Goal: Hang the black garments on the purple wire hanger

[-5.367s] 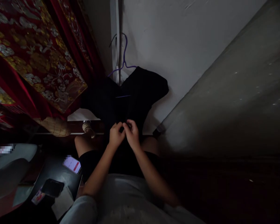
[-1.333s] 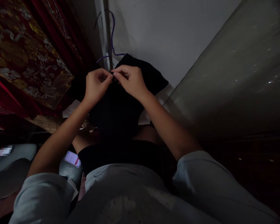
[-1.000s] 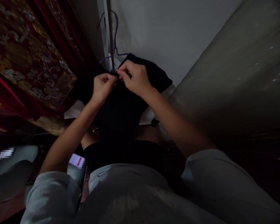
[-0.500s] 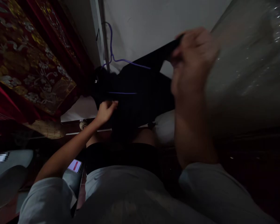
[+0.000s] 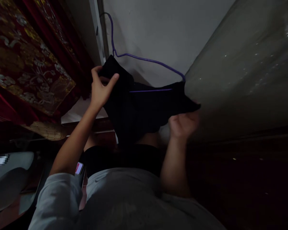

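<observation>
A black garment [image 5: 144, 108] hangs in front of me on a purple hanger [image 5: 144, 58]. The hanger's right shoulder wire and hook are bare above the cloth, while its lower bar shows across the dark fabric. My left hand [image 5: 100, 88] is at the garment's upper left part, its thumb in front and its fingers curled round the cloth's edge. At the lower right, my right hand [image 5: 184, 124] is closed on the garment's edge and pulls it out sideways. Part of its fingers is hidden by the cloth.
A red cloth with gold and silver embroidery [image 5: 33, 60] hangs at the left. Shiny plastic sheeting [image 5: 230, 83] covers something large at the right. Behind the hanger stand a pale wall [image 5: 163, 28] and an upright post [image 5: 98, 32]. A lit phone [image 5: 79, 168] lies by my left side.
My right hand has come down from high on the right, with the cloth lowered off the hanger's right shoulder wire. My left hand has risen to the garment's upper left part.
</observation>
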{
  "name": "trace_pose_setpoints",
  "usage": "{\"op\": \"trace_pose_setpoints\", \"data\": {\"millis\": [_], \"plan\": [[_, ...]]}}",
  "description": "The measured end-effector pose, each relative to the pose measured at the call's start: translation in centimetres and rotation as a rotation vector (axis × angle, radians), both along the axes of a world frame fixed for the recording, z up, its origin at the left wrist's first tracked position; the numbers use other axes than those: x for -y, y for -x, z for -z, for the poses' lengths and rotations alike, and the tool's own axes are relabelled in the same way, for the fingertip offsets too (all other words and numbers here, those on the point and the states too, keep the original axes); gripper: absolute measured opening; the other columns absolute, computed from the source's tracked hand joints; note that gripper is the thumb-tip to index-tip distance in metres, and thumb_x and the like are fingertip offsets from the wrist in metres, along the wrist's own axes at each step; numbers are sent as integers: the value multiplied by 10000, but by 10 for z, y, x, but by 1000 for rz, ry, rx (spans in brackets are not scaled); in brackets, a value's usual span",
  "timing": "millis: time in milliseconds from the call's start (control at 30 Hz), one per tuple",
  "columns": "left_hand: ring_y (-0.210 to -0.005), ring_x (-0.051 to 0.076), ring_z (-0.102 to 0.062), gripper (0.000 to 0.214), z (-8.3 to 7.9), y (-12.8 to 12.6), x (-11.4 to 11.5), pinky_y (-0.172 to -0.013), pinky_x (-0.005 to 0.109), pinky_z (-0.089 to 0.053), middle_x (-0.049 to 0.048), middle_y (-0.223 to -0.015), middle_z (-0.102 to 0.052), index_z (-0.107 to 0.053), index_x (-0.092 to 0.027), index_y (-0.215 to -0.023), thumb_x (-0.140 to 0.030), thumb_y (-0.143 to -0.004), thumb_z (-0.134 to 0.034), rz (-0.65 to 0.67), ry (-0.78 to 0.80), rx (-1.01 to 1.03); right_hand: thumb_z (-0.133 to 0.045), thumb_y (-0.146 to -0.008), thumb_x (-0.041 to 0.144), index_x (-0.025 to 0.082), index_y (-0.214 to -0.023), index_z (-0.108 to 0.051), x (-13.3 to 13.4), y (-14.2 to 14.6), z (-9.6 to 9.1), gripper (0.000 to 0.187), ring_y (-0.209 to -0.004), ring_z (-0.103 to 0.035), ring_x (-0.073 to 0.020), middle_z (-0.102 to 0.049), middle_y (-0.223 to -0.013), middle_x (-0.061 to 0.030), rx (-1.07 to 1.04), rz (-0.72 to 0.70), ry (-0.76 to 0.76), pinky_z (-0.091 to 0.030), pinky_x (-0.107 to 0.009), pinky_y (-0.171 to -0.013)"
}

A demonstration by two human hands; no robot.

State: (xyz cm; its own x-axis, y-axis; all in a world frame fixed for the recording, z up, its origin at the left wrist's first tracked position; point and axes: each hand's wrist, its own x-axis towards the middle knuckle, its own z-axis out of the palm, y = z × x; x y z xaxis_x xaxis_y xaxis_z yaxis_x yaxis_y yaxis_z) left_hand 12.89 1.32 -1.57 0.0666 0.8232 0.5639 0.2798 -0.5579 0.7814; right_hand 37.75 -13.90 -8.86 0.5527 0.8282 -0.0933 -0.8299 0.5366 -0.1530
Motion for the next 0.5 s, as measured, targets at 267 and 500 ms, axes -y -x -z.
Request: {"op": "trace_pose_setpoints", "data": {"millis": [267,500], "plan": [[-814,169,-694,444,26,-6,-21,-697,237,-498,5,-869,-640,-463,-263,-1329,-377,-943,-651,-132,6,21,-637,-866,249,291,-873,-680,-14,2,56,61,-891,-737,-134,-712,-843,42,434,-78,8,-630,-296,-863],[-552,104,-524,317,61,49,-37,-550,198,-394,-49,-689,-594,-540,-214,-1195,-295,-904,-633,-204,228,105,-742,-826,424,289,-880,-634,-22,43,55,180,-945,-700,-163,-614,-749,29,510,-376,31,-571,-362,-980]]}}
